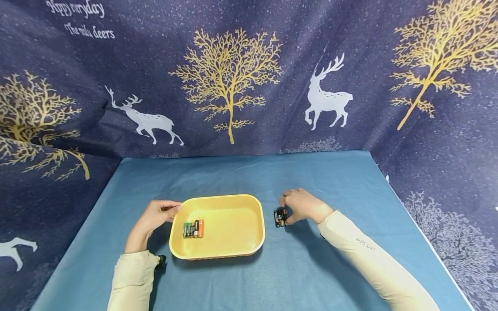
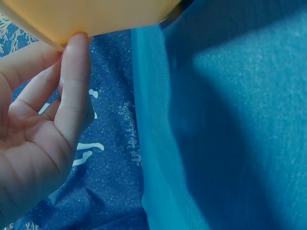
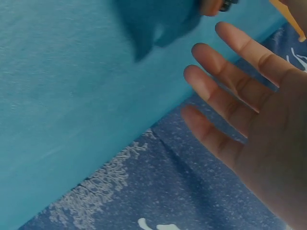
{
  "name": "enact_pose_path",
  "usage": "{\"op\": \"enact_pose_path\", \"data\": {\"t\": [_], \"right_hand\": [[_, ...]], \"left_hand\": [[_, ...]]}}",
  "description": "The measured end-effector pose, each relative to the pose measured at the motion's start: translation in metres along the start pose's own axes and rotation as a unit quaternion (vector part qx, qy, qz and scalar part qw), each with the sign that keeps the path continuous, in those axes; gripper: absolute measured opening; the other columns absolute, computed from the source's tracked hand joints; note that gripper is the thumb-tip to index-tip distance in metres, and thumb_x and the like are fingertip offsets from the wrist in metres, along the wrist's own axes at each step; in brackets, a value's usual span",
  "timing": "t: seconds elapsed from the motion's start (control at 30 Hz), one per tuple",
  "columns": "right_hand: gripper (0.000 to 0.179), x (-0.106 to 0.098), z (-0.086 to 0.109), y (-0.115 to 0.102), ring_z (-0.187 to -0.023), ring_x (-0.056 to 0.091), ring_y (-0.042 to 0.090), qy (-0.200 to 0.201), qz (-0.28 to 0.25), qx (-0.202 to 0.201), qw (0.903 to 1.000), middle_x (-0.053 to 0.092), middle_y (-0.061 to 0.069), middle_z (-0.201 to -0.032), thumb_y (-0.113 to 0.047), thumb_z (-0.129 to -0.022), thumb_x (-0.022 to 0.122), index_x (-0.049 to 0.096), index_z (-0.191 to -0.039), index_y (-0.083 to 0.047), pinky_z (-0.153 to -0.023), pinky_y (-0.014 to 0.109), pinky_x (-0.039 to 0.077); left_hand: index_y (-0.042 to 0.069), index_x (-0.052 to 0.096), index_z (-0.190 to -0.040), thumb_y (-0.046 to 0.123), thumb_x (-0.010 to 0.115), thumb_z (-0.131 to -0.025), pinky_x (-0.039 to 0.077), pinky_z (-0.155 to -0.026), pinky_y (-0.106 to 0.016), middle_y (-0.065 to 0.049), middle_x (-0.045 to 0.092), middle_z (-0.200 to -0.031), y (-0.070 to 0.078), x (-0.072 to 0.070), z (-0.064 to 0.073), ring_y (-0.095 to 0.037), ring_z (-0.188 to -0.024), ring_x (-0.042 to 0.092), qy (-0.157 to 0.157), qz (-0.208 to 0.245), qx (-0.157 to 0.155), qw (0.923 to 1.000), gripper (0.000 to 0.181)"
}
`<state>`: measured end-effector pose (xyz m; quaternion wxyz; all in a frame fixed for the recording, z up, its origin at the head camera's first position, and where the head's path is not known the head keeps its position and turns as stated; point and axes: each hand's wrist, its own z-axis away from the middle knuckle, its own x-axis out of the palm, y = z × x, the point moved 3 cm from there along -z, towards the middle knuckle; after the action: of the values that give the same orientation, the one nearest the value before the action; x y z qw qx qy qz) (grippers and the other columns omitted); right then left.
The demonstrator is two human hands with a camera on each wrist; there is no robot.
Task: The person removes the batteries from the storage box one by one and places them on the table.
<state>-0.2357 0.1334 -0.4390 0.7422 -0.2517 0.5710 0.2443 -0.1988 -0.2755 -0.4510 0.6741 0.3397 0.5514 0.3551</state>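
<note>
A yellow plastic basket (image 1: 235, 229) stands left of centre on the blue cloth. Inside it, toward the left, several batteries (image 1: 193, 230) lie side by side, some green, some dark and one orange. My left hand (image 1: 157, 214) pinches the basket's left rim between thumb and fingers; the left wrist view shows the thumb against the yellow wall (image 2: 115, 17). Right of the basket, several dark batteries (image 1: 279, 217) lie close together on the cloth. My right hand (image 1: 303, 204) hovers at their right side, fingers spread in the right wrist view, with a copper-coloured battery end (image 3: 210, 7) beyond the fingertips.
Blue cloth (image 1: 218, 285) covers the table. Behind it hangs a dark blue curtain (image 1: 256, 103) printed with deer and golden trees. The table's right edge (image 1: 424, 242) runs beyond the right forearm.
</note>
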Motion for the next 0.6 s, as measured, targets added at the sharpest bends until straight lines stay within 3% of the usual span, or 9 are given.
{"op": "enact_pose_path", "data": {"t": [0.23, 0.37, 0.6], "right_hand": [[0.044, -0.017, -0.004, -0.010, -0.117, 0.053, 0.036, 0.021, -0.009, -0.015, 0.9996, 0.060, 0.016, -0.125, -0.032, -0.075, 0.082, 0.069, -0.110, -0.009, -0.103, 0.058, 0.037], [0.036, -0.030, -0.011, -0.018, -0.120, 0.051, 0.041, 0.056, 0.003, -0.037, 0.9978, 0.058, 0.020, -0.127, -0.028, -0.079, 0.079, 0.068, -0.108, -0.009, -0.104, 0.059, 0.036], [0.025, -0.049, -0.027, -0.034, -0.102, 0.057, 0.027, 0.093, 0.017, -0.075, 0.9927, 0.061, 0.004, -0.104, -0.025, -0.086, 0.073, 0.067, -0.107, -0.012, -0.091, 0.045, 0.046]], "left_hand": [[-0.010, 0.062, -0.121, 0.011, 0.060, -0.096, 0.059, -0.069, -0.037, -0.019, 0.069, -0.098, 0.000, 0.001, 0.000, -0.022, -0.075, 0.069, 0.000, 0.000, -0.007, 1.0000, 0.033], [-0.010, 0.061, -0.121, 0.012, 0.060, -0.096, 0.059, -0.070, -0.038, -0.020, 0.069, -0.098, 0.000, 0.000, 0.001, -0.022, -0.075, 0.068, -0.001, 0.002, -0.009, 1.0000, 0.033], [-0.011, 0.061, -0.121, 0.013, 0.060, -0.096, 0.059, -0.071, -0.039, -0.020, 0.069, -0.097, 0.000, 0.000, 0.000, -0.023, -0.074, 0.069, -0.002, 0.004, -0.007, 1.0000, 0.034]]}}
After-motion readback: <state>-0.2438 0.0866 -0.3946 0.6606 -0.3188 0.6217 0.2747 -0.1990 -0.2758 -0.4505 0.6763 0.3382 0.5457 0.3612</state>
